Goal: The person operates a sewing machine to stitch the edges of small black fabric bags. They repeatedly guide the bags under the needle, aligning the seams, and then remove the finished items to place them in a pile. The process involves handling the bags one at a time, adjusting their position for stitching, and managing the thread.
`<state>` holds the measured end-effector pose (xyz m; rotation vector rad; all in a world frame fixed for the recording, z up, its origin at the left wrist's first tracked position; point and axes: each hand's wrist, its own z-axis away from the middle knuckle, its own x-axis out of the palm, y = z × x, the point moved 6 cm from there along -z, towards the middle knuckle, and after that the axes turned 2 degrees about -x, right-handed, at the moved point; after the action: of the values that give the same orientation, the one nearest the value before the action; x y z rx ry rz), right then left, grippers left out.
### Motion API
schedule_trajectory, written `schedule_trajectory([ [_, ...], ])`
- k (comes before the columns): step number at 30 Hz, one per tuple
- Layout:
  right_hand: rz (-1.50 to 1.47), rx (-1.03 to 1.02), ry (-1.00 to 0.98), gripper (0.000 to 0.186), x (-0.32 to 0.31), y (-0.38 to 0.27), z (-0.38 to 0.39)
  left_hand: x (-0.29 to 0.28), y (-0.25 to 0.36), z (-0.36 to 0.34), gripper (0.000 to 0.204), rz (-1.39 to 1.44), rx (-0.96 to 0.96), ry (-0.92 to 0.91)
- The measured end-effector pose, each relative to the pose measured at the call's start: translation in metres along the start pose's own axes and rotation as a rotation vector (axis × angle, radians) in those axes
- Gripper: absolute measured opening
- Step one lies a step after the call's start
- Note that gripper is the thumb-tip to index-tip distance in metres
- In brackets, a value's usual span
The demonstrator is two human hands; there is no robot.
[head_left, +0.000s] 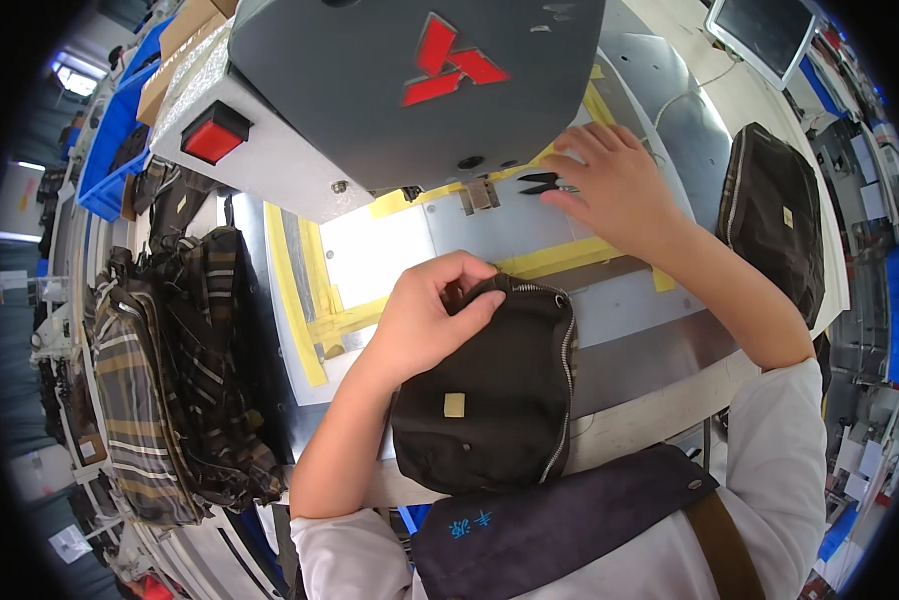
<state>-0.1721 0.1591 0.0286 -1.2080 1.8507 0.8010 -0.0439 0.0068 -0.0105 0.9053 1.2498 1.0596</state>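
Observation:
My left hand [432, 318] grips the top edge of a dark brown zippered fabric bag [480, 400], thumb and fingers pinched on it beside the zip. The bag hangs over the table's front edge toward me, with a silver zip along its right side and a small beige label on its face. My right hand [618, 190] is over the metal plate to the right of the machine head, fingers spread. Small black-bladed thread snips [542, 184] show between its thumb and fingers; their handle end is partly hidden by the hand.
A grey sewing machine head [420, 90] with a red switch [215, 134] overhangs the work plate. Yellow tape [560, 257] borders the plate. A striped backpack [160, 390] stands left; another dark zippered bag [773, 225] lies right. Blue bins [115, 140] and a screen [763, 32] are farther back.

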Motion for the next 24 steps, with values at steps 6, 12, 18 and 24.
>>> schedule_trajectory([
  [6,-0.854,0.243,-0.152,0.028,-0.027,-0.054,0.02,-0.011,0.043,0.01,0.015,-0.128,0.501,0.265],
  [12,-0.789,-0.024,0.289,0.039,-0.047,-0.056,0.034,0.002,0.074,0.043,0.019,-0.405,0.907,0.331],
  [18,-0.788,-0.081,0.326,0.036,-0.049,-0.056,0.034,0.004,0.075,0.048,0.016,-0.448,0.974,0.311],
  [24,-0.797,-0.083,0.355,0.035,-0.049,-0.055,0.032,0.005,0.076,0.052,0.016,-0.538,1.043,0.336],
])
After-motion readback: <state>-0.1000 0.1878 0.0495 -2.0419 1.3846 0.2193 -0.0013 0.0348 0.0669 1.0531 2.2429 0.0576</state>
